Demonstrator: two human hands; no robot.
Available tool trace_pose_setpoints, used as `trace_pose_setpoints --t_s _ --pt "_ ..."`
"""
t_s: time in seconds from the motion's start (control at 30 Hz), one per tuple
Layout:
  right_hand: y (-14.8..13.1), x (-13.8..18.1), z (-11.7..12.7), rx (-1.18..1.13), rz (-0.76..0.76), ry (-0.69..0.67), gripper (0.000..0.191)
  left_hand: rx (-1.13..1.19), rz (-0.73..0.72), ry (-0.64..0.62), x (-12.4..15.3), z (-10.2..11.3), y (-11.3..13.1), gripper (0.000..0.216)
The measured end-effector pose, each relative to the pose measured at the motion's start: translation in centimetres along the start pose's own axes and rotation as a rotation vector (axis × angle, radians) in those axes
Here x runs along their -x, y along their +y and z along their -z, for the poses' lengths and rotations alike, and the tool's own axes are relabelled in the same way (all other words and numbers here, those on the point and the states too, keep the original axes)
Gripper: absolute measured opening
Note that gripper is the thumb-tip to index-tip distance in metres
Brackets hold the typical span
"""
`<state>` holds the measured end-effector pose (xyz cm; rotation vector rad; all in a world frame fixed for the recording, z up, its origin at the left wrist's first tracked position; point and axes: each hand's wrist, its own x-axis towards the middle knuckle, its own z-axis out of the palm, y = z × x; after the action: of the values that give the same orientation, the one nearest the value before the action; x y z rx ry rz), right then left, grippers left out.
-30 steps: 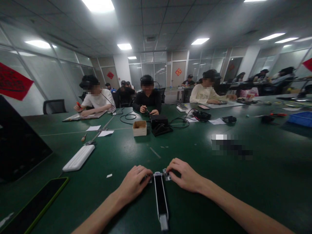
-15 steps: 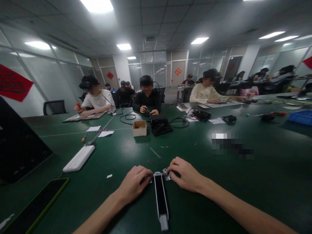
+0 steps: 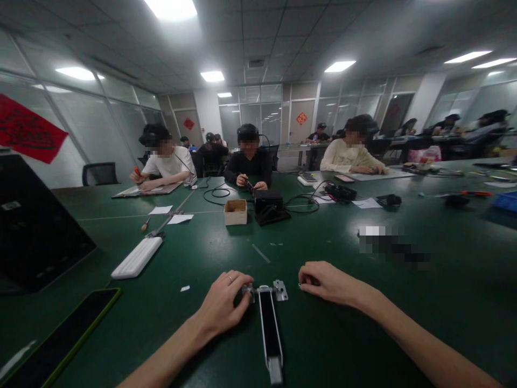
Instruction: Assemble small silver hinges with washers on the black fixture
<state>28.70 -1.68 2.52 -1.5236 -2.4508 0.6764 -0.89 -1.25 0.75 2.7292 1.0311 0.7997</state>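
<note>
On the table in front of me lies a long, narrow silver-framed part point(image 3: 270, 326) with a black strip down its middle and a grey block at its near end. A small metal bracket point(image 3: 280, 290) with holes sticks out to the right of its far end. At the opposite side, my left hand point(image 3: 226, 299) pinches a matching metal plate point(image 3: 247, 292) between thumb and fingers, partly covering it. My right hand point(image 3: 325, 281) rests on the table to the right, apart from the bracket. Its fingers are curled in, and a tiny pale spot shows at their tips; what it is stays unclear.
On the green table point(image 3: 210, 253) are a white lamp-like bar point(image 3: 138, 257), a green-edged dark panel point(image 3: 64, 337), a black monitor point(image 3: 36, 226), a small cardboard box point(image 3: 236, 213) and a black device point(image 3: 268, 206). Several people sit opposite, working.
My right hand has let go of the right bracket and moved right, leaving that bracket uncovered. My left hand stays on the left plate. The view has shifted slightly.
</note>
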Motion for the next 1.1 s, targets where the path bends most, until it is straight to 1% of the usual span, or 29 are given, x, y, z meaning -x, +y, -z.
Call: trace_pose_setpoints --t_s 0.13,0.23,0.3,0.4,0.5,0.57,0.63,0.73,0.77,0.83,0.87,0.93,1.0,1.07,1.1 --pt "-0.8 -0.3 -0.8 -0.019 -0.056 0.021 0.014 -0.005 -0.015 0.055 0.2 -0.2 0.1 0.02" --pt "-2.1 -0.2 -1.4 -0.098 -0.063 0.065 0.013 0.001 -0.072 0.111 0.3 -0.3 0.6 0.019" --pt "-3.4 -0.1 -2.2 -0.182 0.001 0.144 0.017 0.001 -0.136 0.149 0.3 -0.4 1.1 0.018" --pt "-5.5 0.0 -3.9 -0.308 0.171 0.275 0.025 -0.013 -0.258 0.213 0.4 -0.7 2.0 0.016" --pt "-7.1 0.1 -5.4 -0.42 0.31 0.306 0.025 -0.004 -0.343 0.276 0.5 -1.0 2.7 0.015" --pt "-7.6 0.1 -6.1 -0.473 0.336 0.305 0.025 0.02 -0.361 0.308 0.6 -1.0 3.0 0.014" --pt "-7.6 0.1 -6.3 -0.502 0.33 0.313 0.025 0.041 -0.359 0.328 0.6 -1.0 3.1 0.014" --pt "-7.1 -0.1 -6.1 -0.478 0.321 0.326 0.025 0.059 -0.373 0.324 0.4 -0.8 2.6 0.013" --pt "-6.8 -0.2 -6.0 -0.454 0.315 0.33 0.025 0.058 -0.384 0.307 0.4 -0.7 2.2 0.012" --pt "-6.0 -0.4 -5.6 -0.395 0.282 0.344 0.024 0.042 -0.387 0.234 0.2 -0.3 1.0 0.013" --pt "-5.5 -0.5 -5.4 -0.361 0.259 0.353 0.023 0.012 -0.35 0.188 0.1 0.0 0.4 0.015" --pt "-4.4 -0.7 -5.0 -0.288 0.221 0.368 0.022 -0.057 -0.196 0.051 -0.1 0.7 -0.8 0.019" --pt "-3.4 -0.8 -4.6 -0.211 0.206 0.363 0.019 -0.133 -0.037 -0.172 -0.3 1.3 -1.5 0.017" --pt "-2.8 -0.8 -4.4 -0.156 0.198 0.338 0.017 -0.16 0.036 -0.3 -0.4 1.6 -1.7 0.014" --pt "-2.6 -0.8 -4.4 -0.139 0.193 0.322 0.016 -0.156 0.05 -0.328 -0.4 1.7 -1.7 0.013"
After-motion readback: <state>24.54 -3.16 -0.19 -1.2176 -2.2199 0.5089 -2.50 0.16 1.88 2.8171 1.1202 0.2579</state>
